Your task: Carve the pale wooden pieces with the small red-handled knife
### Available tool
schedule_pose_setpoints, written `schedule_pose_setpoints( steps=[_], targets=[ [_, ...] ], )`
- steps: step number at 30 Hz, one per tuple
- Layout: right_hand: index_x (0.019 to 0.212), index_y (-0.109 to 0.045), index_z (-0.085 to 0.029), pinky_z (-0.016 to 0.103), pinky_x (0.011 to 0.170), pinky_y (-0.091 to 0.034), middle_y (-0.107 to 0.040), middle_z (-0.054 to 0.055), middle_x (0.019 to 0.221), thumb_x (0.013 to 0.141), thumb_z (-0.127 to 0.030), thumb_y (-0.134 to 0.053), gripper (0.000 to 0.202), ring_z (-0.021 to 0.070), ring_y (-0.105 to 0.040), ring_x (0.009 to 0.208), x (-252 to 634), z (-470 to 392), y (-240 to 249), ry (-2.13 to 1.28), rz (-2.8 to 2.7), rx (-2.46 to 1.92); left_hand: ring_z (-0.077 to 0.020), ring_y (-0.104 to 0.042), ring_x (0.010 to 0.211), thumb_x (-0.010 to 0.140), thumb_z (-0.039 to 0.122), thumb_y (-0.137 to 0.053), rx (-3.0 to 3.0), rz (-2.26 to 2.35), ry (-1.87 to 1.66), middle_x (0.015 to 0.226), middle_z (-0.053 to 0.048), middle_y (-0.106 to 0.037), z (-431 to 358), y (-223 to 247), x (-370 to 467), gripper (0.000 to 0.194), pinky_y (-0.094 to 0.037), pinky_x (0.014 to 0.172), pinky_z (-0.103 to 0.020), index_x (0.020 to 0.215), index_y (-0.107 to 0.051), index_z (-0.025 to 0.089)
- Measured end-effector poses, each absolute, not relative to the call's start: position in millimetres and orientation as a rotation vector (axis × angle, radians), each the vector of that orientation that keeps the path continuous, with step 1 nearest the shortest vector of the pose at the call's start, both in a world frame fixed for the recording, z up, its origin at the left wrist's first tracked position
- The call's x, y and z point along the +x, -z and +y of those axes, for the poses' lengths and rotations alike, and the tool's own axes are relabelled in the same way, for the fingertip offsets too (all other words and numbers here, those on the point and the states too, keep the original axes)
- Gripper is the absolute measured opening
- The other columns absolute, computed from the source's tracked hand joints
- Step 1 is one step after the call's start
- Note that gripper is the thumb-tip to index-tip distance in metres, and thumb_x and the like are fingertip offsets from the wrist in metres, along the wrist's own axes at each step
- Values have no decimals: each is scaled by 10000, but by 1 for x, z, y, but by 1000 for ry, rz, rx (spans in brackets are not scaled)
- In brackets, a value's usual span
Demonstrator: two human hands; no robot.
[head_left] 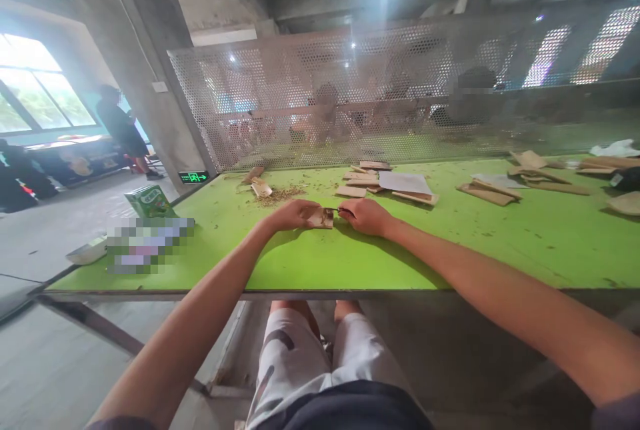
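Note:
My left hand (294,215) is closed on the left end of a small pale piece of wood (321,220), which has a darker carved-looking patch on its right part. In my right hand (369,217) is a slim, dark-handled carving knife (344,211). Its thin tip reaches left over the upper edge of the wood; whether it touches cannot be made out. Both hands are low over the green table (300,267), close together. Beyond my left hand lie scattered wood shavings (283,197) and a pale wooden piece (261,187).
Several wooden pieces (353,191) lie ahead with a white sheet (406,182), and more wooden slats (490,191) lie to the right. A green box (150,201) stands at the left. A perforated screen (280,97) borders the far edge. One person (120,120) stands beyond the pillar.

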State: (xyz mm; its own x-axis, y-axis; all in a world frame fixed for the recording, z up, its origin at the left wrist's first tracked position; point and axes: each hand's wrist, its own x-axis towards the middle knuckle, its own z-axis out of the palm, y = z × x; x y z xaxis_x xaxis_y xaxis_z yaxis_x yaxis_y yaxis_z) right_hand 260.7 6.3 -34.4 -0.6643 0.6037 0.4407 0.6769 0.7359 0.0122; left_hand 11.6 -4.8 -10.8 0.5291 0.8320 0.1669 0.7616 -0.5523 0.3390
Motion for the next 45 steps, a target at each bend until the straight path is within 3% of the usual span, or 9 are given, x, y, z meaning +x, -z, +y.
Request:
schedule_pose_setpoints(
  steps=[9, 15, 21, 23, 26, 30, 35, 41, 45],
  targets=[
    [1037, -667, -176, 279, 653, -330, -709, 89, 982, 969, -346, -387, 335, 202, -622, 806, 249, 3, 39, 358, -2554, -1028, -261, -625, 980, 666, 308, -672, 2618, 1375, -594, 1127, -87, -699, 0, 25, 10, 584, -450, 871, -325, 1228, -636, 157],
    [1042, -645, -165, 288, 681, -343, -701, 110, 973, 974, -328, -356, 338, 208, -625, 811, 244, -4, 38, 408, -2546, -1094, -223, -638, 814, 603, 315, -737, 2539, 1406, -691, 919, -44, -739, -8, 16, 8, 553, -447, 716, -281, 1137, -708, 176],
    [988, -655, -185, 280, 674, -326, -707, 85, 979, 969, -328, -394, 297, 196, -624, 827, 247, -1, 39, 396, -2557, -1095, -124, -523, 516, 592, 166, -646, 2288, 1449, -889, 620, -11, -660, -8, 13, 1, 460, -372, 494, -230, 1043, -729, 127],
    [988, -651, -184, 280, 669, -316, -706, 85, 982, 974, -325, -384, 302, 194, -619, 819, 247, 0, 39, 395, -2549, -1094, -114, -516, 495, 570, 150, -655, 2119, 1471, -1036, 636, -22, -665, -8, 12, 1, 483, -375, 463, -224, 1047, -714, 101],
    [975, -645, -174, 281, 670, -304, -704, 92, 963, 983, -324, -365, 318, 191, -609, 812, 247, -1, 39, 394, -2532, -1085, -147, -599, 591, 529, 152, -711, 1907, 1433, -1278, 737, -61, -700, -9, 9, 2, 484, -459, 500, -238, 1009, -708, 88],
    [934, -646, -173, 280, 662, -296, -706, 80, 931, 981, -327, -374, 317, 181, -604, 794, 247, -5, 38, 391, -2518, -1069, -191, -662, 717, 583, 218, -733, 1864, 1359, -1441, 805, -85, -725, -9, 6, 5, 402, -531, 597, -285, 967, -705, 100],
    [972, -642, -167, 280, 662, -298, -706, 89, 944, 985, -341, -356, 336, 181, -601, 788, 247, -5, 39, 395, -2498, -1072, -185, -664, 754, 704, 241, -655, 2073, 1336, -1517, 815, -74, -734, -10, 8, 9, 211, -519, 659, -283, 868, -726, 129],
    [1033, -636, -158, 285, 670, -303, -700, 108, 979, 985, -348, -337, 358, 195, -599, 791, 247, -9, 39, 413, -2501, -1043, -160, -642, 717, 782, 244, -573, 2284, 1276, -1535, 780, -50, -706, -15, 10, 16, 264, -486, 637, -252, 994, -694, 143],
    [1036, -639, -149, 285, 682, -309, -693, 126, 980, 978, -330, -340, 354, 204, -595, 804, 248, -11, 39, 428, -2501, -1025, -155, -628, 680, 762, 285, -625, 2410, 1404, -1541, 738, -44, -702, -20, 6, 21, 267, -473, 649, -254, 971, -703, 138]
  ],
)
